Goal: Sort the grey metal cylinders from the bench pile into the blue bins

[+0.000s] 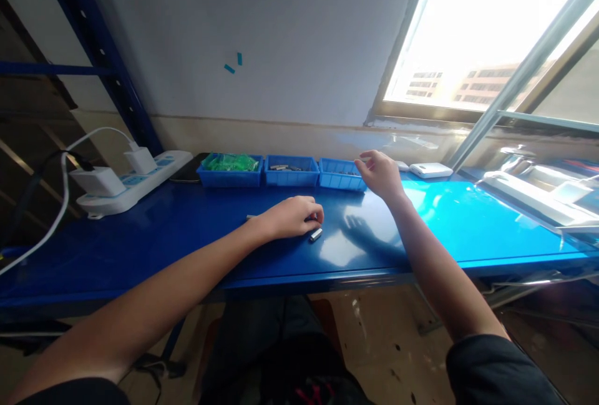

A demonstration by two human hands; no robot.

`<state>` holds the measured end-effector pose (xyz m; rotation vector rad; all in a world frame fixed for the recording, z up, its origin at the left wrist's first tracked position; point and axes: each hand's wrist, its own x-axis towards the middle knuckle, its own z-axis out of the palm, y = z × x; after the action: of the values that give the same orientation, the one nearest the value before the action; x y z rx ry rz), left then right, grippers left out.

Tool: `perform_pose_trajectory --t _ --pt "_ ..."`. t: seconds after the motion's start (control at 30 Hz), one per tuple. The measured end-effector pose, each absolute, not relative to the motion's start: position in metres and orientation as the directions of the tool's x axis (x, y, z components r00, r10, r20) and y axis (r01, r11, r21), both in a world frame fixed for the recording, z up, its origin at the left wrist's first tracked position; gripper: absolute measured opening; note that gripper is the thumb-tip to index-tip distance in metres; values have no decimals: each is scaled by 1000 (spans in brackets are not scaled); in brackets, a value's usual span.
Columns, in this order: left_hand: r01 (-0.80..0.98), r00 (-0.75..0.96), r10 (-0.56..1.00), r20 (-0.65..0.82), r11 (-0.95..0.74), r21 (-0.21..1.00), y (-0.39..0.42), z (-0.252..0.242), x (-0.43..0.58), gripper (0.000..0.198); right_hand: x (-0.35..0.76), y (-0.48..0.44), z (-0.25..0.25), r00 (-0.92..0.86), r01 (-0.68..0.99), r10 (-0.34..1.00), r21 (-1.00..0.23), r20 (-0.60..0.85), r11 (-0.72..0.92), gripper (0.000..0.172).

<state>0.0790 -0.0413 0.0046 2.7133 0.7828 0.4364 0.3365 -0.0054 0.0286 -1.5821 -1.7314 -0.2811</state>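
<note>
My left hand (296,216) rests low over the blue table, its fingers curled in toward the thumb; whatever lies between them is hidden. Just beside its fingertips a small silvery metal cylinder (316,234) lies on the tabletop. Another small metal piece (251,216) shows partly behind my left wrist. My right hand (381,174) is raised at the right end of the right blue bin (341,181), with thumb and fingers drawn together. I cannot make out what they hold. Small dark parts lie in that bin.
The middle bin (292,178) holds small metal pieces, and the left bin (230,179) green plastic packets. A white power strip (135,183) with plugged chargers stands at the left. Beyond my right hand lies a white box (430,170). The blue table (178,249) has a front edge near me.
</note>
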Motion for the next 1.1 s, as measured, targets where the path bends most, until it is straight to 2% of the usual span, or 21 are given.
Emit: perform_pose_trajectory --t 0.07,0.17,0.23,0.33,0.43,0.53,0.63,0.73,0.83,0.9,0.93,0.97,1.0,1.07,1.1 --pt "485 797 562 221 -814 321 -41 4 80 14 314 -14 27 -89 863 790 -349 607 365 31" --pt "547 736 627 257 -773 319 -34 4 75 11 280 -27 21 -432 725 767 -324 474 608 26" --pt "576 706 658 260 -748 330 -27 3 70 7 266 -31 14 -563 648 725 -334 395 685 21" --pt "601 659 700 274 -710 368 -19 3 63 4 259 -31 3 -624 625 707 -332 333 707 19" --pt "594 574 756 314 -649 476 -15 5 60 5 257 -28 -5 -571 678 739 -302 358 670 20" --pt "547 468 805 365 -588 596 -13 8 61 8 251 -29 -8 -505 706 736 -275 451 653 16" --pt "494 408 821 399 -566 660 -14 13 62 12 244 -35 -3 -454 724 696 -225 556 652 14" --pt "449 411 827 384 -550 704 -20 20 62 18 247 -45 16 -392 753 602 -133 695 645 18" --pt "492 584 774 246 -578 651 -33 27 61 33 270 -49 41 -158 839 423 -104 892 534 26" --pt "506 754 647 115 -684 526 -43 28 61 37 292 -45 52 79 904 239 -171 968 392 33" --pt "488 813 578 70 -742 458 -47 28 63 36 304 -40 54 145 921 197 -205 970 332 35" --pt "464 851 523 48 -791 399 -51 27 64 34 314 -35 53 144 937 247 -212 958 277 34" --pt "445 870 491 51 -825 349 -54 26 66 30 322 -29 50 103 954 370 -197 923 226 32" --pt "435 876 475 89 -855 282 -55 23 69 22 329 -18 39 -12 976 666 -136 746 169 26" --pt "444 869 483 110 -858 259 -54 22 70 21 328 -15 33 -58 978 762 -117 645 173 25"
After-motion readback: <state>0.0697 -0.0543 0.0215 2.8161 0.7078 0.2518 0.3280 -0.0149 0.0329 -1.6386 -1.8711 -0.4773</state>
